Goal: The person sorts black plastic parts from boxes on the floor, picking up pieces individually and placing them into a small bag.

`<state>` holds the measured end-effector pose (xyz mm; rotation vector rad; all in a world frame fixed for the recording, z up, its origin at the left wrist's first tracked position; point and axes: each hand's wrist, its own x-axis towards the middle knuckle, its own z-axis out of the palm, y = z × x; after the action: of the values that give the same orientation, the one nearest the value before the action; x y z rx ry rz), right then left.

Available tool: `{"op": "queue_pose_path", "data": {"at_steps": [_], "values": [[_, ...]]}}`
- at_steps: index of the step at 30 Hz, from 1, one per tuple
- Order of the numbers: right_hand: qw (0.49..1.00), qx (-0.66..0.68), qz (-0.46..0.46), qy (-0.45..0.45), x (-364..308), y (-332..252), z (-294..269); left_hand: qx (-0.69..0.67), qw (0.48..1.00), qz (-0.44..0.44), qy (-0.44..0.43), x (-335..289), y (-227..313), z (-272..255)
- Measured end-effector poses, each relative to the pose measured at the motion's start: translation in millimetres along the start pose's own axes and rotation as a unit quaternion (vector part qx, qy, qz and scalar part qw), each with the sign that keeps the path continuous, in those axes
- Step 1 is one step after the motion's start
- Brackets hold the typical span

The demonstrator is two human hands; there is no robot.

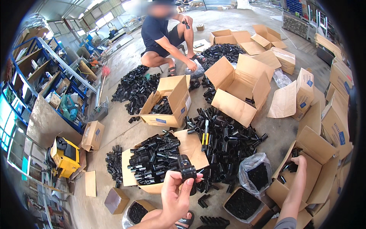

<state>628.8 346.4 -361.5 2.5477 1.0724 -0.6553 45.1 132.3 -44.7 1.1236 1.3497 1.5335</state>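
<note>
Two hands work: left hand (174,194) pinches a black plastic pipe connector (188,172), seemingly light, rigid; right hand (300,162) reaches into a cardboard box (322,168), grip unclear.

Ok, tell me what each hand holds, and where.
Left hand pinches a black fitting by its lower end. Right hand reaches into a box; its hold cannot be told.

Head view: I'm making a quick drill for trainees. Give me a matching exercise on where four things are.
Things:
1. left hand
2. right hand
3. yellow-handled tool
4. yellow machine

Places:
A. on the floor at far left
B. inside an open cardboard box
C. on the heap of black parts
D. holding a black fitting

Pairs: 1-D, 2-B, 3-C, 4-A
</note>
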Motion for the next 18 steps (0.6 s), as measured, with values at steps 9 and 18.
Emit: {"op": "queue_pose_path", "data": {"at_steps": [9, 18], "values": [[0.998, 0.028, -0.035, -0.053, -13.7, 9.0, -3.0, 0.003, 1.000, -0.008, 0.004, 0.5, -2.0, -5.5], [0.989, 0.073, -0.022, -0.129, 22.6, 38.9, 20.5, 0.007, 1.000, 0.001, -0.004, 0.1, -4.5, 0.5]]}}
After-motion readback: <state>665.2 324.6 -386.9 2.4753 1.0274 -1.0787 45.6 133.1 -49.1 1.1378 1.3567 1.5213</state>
